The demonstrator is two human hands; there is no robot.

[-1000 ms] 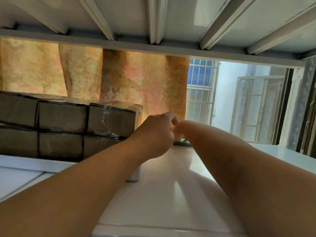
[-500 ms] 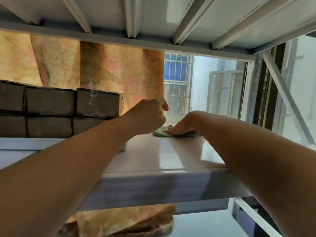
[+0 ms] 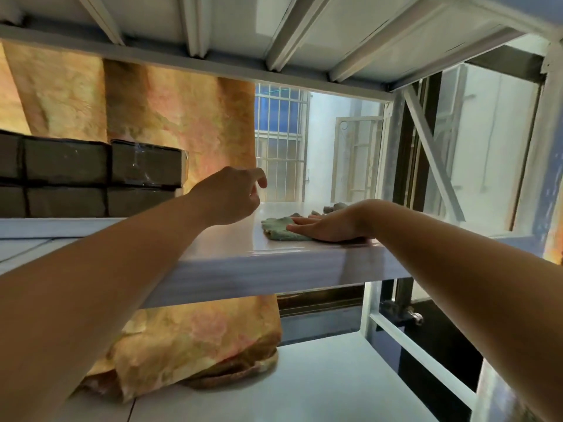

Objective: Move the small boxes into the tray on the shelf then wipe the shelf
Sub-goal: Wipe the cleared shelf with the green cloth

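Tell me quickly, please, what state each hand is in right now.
Left hand: loosely curled, holding nothing, above the shelf.
Right hand: open, fingers straight, pressing flat on the green cloth.

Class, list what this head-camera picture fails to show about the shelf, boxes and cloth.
Head view:
- cloth: part hidden under the right hand.
- boxes: stack cut off by the left edge; markings too dark to read.
- shelf: top seen nearly edge-on, so dirt cannot be judged.
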